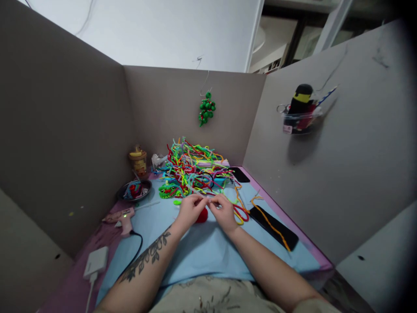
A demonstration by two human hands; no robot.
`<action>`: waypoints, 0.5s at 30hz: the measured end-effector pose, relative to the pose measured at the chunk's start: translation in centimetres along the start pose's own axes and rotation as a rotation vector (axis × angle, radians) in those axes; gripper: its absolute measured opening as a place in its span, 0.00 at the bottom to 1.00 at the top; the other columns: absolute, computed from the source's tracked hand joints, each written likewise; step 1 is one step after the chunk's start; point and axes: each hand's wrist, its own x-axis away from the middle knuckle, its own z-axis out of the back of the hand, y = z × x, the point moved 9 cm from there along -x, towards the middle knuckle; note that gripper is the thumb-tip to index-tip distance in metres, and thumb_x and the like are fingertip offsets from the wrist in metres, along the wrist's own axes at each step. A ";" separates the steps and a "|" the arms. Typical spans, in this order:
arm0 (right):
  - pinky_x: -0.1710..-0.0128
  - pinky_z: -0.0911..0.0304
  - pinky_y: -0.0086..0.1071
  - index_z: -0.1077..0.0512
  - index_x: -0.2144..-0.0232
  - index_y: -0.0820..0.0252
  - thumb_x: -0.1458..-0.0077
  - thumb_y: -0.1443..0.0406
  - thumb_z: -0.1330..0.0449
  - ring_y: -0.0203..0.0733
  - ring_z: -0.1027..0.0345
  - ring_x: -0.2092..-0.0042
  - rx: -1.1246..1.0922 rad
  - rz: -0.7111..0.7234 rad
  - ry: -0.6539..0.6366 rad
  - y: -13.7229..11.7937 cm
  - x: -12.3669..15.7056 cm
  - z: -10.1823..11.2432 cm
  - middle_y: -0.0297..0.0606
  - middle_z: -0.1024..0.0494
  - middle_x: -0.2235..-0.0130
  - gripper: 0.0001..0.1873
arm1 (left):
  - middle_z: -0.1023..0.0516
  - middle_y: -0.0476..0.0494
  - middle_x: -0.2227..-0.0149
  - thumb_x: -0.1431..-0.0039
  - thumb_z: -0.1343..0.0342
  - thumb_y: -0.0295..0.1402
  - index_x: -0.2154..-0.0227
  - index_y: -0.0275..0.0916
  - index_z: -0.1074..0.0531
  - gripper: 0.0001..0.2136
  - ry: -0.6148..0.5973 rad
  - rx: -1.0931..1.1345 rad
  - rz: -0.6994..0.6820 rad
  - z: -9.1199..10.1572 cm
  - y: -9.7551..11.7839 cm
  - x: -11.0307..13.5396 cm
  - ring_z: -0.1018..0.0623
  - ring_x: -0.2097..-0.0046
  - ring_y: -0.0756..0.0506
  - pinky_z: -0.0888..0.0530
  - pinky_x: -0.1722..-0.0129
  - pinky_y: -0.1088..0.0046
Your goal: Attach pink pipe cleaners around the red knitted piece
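Observation:
My left hand and my right hand meet over the light blue mat, fingertips pinched together on a thin pale pipe cleaner stretched between them. A small red piece lies just under the left hand. Right behind the hands is a big tangled heap of coloured pipe cleaners. A green pipe-cleaner figure sits at the heap's left edge.
A pink glue gun with a black cord lies at the left, a white charger nearer me. A dark dish and a small jar stand at back left. A black strip with an orange pipe cleaner lies at right. Cardboard walls surround the table.

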 end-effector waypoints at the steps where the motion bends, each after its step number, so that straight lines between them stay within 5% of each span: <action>1: 0.69 0.41 0.31 0.30 0.75 0.58 0.48 0.65 0.43 0.38 0.38 0.70 -0.014 -0.001 -0.017 -0.1 0.0 -0.1 0.34 0.32 0.74 0.05 | 0.22 0.45 0.72 0.44 0.48 0.39 0.74 0.36 0.24 0.13 0.003 0.010 0.003 0.1 -0.1 0.0 0.25 0.69 0.48 0.31 0.67 0.75; 6: 0.65 0.39 0.32 0.28 0.69 0.58 0.45 0.61 0.45 0.39 0.35 0.66 -0.160 -0.060 -0.172 0.3 -0.2 -1.2 0.37 0.28 0.69 0.09 | 0.23 0.47 0.75 0.45 0.47 0.39 0.74 0.36 0.25 0.12 0.007 -0.022 -0.006 0.4 -0.6 -0.3 0.27 0.72 0.49 0.32 0.71 0.76; 11: 0.67 0.39 0.31 0.28 0.70 0.59 0.44 0.56 0.46 0.38 0.35 0.68 -0.351 -0.183 -0.316 1.2 -0.2 -2.5 0.36 0.28 0.71 0.14 | 0.22 0.45 0.69 0.45 0.47 0.34 0.70 0.38 0.24 0.08 -0.065 0.004 -0.117 0.2 0.5 -0.4 0.25 0.65 0.48 0.30 0.63 0.73; 15: 0.72 0.41 0.28 0.29 0.73 0.60 0.48 0.53 0.43 0.35 0.39 0.73 -0.466 -0.270 -0.281 1.9 -0.3 -2.3 0.32 0.30 0.76 0.15 | 0.21 0.44 0.64 0.46 0.46 0.33 0.65 0.40 0.24 0.08 -0.088 -0.020 -0.113 0.2 0.4 -0.6 0.24 0.63 0.47 0.29 0.61 0.71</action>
